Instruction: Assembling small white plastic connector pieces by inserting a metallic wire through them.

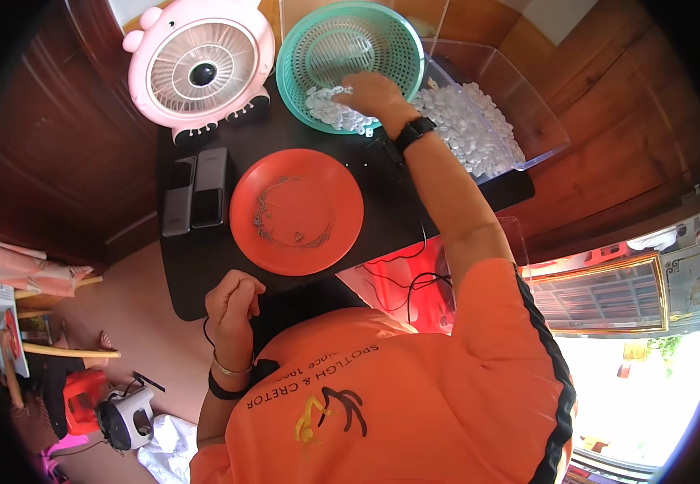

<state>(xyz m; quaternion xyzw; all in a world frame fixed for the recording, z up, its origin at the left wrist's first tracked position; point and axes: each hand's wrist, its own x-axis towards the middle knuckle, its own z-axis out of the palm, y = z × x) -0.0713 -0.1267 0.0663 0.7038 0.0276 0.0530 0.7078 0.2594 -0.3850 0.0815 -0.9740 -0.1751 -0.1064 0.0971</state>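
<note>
Right hand (376, 95) is down in the green basket (398, 60), fingers at the small white pieces (332, 110) on its near side; honestly can't tell if it's pinching any. Left hand (234, 302) is curled into a loose fist by the near edge of the black table (192, 270), well apart from those pieces. Between it and the basket sits a red plate (285, 256) with a thin greyish loop (262, 226) on it. Clear box (542, 117) right of the basket's got more white pieces. Off left: 2 phone-like gadgets (211, 181), plus a pink fan (241, 36).
</note>
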